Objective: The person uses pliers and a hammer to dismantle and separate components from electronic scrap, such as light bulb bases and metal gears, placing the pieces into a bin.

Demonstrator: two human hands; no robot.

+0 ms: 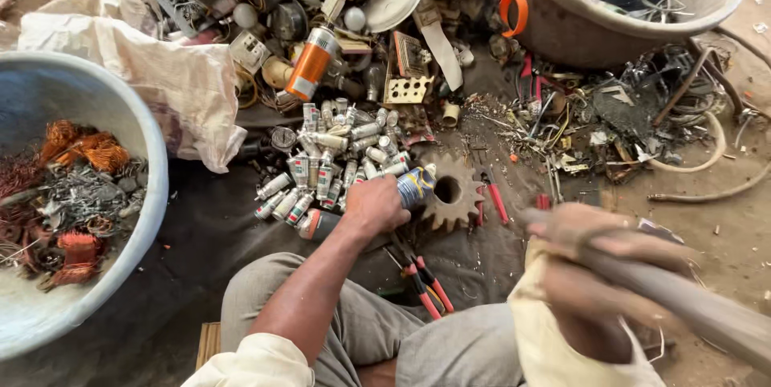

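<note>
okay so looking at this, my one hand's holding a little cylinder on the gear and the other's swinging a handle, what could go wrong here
The left hand pins a small cylinder against the rusty gear, so a blow from the blurred handle in the right hand could land on its fingers. The round cylinder may also roll or shoot off sideways. Fragments could fly toward bare skin.

An orange spray can point(312, 63) with a silver top lies tilted among the scrap at the far side of the dark ground cloth point(201, 234). Nearer, a heap of small silver cylinders point(333, 162) bears red and green label bands. The left hand point(374, 204) grips a cylinder point(414, 186) with a blue and yellow label, just beside a rusty gear point(451, 194).
</note>
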